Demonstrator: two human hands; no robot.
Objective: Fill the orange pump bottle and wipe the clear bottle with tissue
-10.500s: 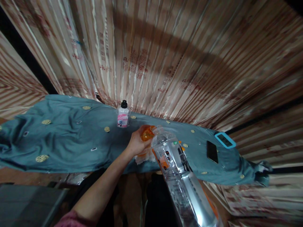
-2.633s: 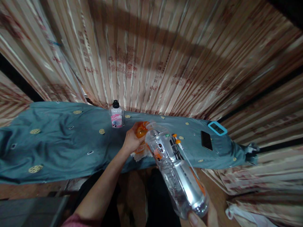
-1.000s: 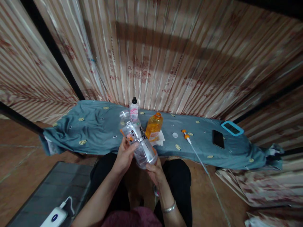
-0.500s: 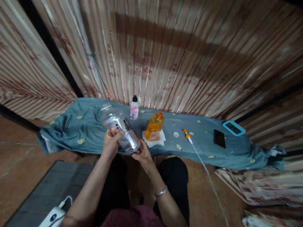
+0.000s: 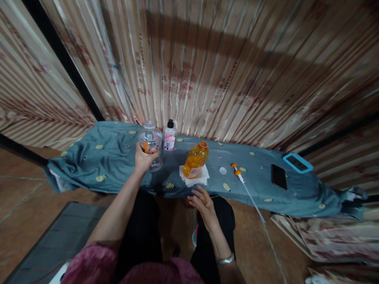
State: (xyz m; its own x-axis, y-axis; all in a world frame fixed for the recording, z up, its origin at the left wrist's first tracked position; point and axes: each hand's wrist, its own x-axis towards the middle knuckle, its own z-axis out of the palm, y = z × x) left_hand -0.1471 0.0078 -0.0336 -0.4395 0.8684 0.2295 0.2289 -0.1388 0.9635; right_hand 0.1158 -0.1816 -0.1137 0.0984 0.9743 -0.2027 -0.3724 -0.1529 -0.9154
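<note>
My left hand (image 5: 143, 160) is wrapped round a large clear plastic bottle (image 5: 151, 145) that stands upright on the teal cloth (image 5: 97, 165) covering the table. My right hand (image 5: 203, 202) hovers open, fingers spread, just off the table's near edge below an orange bottle (image 5: 195, 159). That orange bottle has no cap and stands on a white tissue (image 5: 204, 177). A small bottle with a pink label and black cap (image 5: 169, 136) stands right behind the clear bottle.
A small white cap (image 5: 222, 170) and an orange-tipped pump with a long white tube (image 5: 241, 179) lie right of the tissue. A black phone (image 5: 278, 176) and a blue-rimmed device (image 5: 297, 163) lie further right. Striped curtains hang behind. A dark grey box (image 5: 59, 232) sits on the floor at left.
The clear bottle went from tilted over the orange bottle's mouth to both hands, then to upright on the cloth at left. My right hand let go and dropped to the table edge.
</note>
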